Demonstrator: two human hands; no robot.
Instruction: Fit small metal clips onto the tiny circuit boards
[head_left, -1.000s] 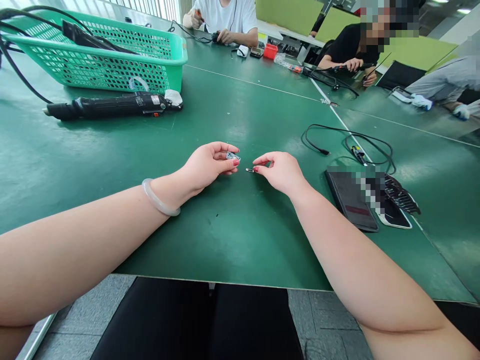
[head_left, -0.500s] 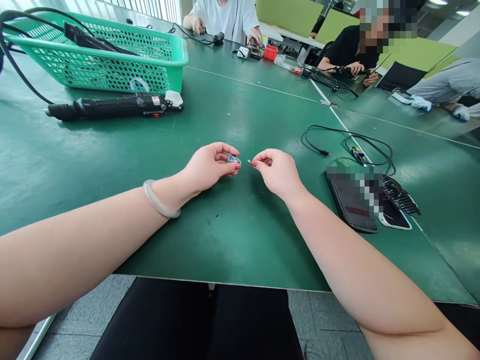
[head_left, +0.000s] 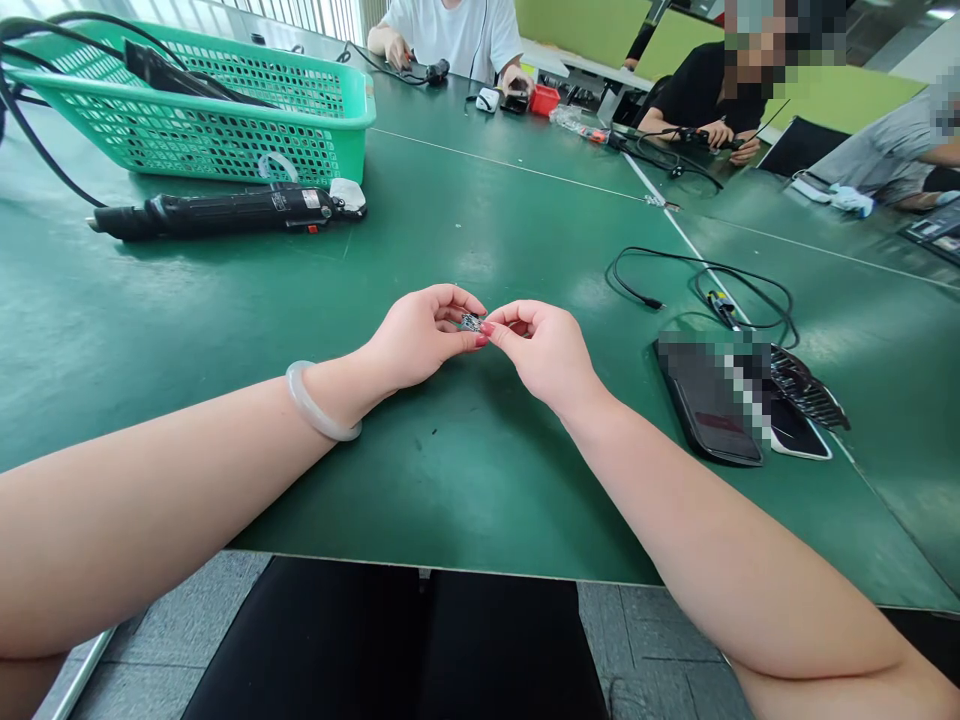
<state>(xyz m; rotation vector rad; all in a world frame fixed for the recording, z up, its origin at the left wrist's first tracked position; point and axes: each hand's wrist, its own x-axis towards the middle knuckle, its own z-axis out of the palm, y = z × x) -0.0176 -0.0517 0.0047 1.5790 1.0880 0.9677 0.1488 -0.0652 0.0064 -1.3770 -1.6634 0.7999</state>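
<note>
Just above the green table [head_left: 420, 470], my left hand [head_left: 416, 335] pinches a small black-and-silver part [head_left: 471, 322] that looks like a little circuit board. The thumb and fingers of my right hand [head_left: 544, 350] are closed at the right end of that part. A tiny light piece showed in that pinch a moment ago; now the fingertips hide it. The fingertips of both hands meet or nearly meet.
A black electric screwdriver [head_left: 225, 212] lies before a green basket [head_left: 330, 145] with cables at far left. To the right are a black cable [head_left: 637, 295], a phone [head_left: 709, 410], a second phone [head_left: 799, 435] and a black hair clip [head_left: 810, 390]. Several people work across the table.
My right hand has moved left with the tiny piece, closing the gap to the part in my left hand. My left hand has barely moved.
</note>
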